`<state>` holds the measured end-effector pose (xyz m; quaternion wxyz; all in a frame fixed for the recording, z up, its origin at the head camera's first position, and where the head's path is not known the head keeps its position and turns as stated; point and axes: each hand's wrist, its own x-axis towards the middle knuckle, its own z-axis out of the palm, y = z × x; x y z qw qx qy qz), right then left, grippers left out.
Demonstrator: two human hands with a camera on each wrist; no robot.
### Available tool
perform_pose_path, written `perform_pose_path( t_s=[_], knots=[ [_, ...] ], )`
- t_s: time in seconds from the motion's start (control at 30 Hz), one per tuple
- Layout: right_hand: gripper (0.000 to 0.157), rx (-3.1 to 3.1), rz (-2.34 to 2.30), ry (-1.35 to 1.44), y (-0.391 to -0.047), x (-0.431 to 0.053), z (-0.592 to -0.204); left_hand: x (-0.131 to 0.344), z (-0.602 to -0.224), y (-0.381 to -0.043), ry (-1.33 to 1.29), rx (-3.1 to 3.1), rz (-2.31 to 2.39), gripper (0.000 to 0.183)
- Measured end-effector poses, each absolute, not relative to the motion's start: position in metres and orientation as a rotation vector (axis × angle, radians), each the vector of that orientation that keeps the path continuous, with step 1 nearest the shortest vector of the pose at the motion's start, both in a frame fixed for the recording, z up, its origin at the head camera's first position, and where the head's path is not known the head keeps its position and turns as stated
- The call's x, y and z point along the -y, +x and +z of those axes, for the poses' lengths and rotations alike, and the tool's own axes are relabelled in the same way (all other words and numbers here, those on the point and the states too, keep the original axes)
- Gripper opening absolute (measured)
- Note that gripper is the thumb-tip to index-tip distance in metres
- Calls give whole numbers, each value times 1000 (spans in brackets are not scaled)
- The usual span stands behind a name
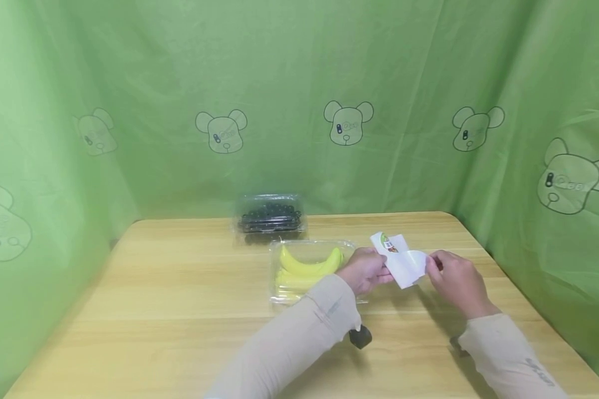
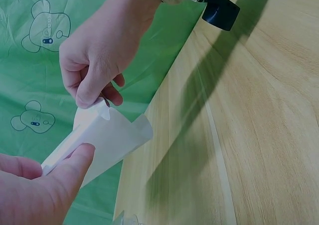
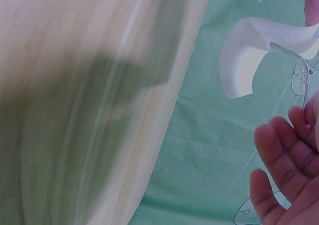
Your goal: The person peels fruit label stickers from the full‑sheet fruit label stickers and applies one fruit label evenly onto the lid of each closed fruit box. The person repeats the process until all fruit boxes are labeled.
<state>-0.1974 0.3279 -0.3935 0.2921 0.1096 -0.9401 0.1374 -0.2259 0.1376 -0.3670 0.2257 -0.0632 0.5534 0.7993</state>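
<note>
Head view: I see the left hand (image 1: 365, 270) and the right hand (image 1: 458, 281), each grip pinching the white sheet (image 1: 405, 267) above the surface (image 1: 169, 288). Beyond the left sleeve (image 1: 299, 330) lies a clear box (image 1: 273, 280) with bananas (image 1: 306, 270); farther, another box (image 1: 271, 198) with dark fruits (image 1: 272, 213).

At the lower right, my right hand (image 3: 291, 170) curls its fingers where a thin, shiny edge of the white paper (image 3: 249, 35) comes down. The paper bends across the upper right, near a sliver of my left hand (image 3: 312, 8). Green cloth (image 3: 204, 135) hangs beside the tabletop (image 3: 75, 30), whose left side lies shadowed.
</note>
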Motion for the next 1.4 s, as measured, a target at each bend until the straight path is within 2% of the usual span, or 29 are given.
perform_pose_path(
  t_s=[1.4],
  knots=[
    [19,2501,391,247,-195,-342,-390,-138,-366,-226,-193,-1519,2201,27]
  ],
)
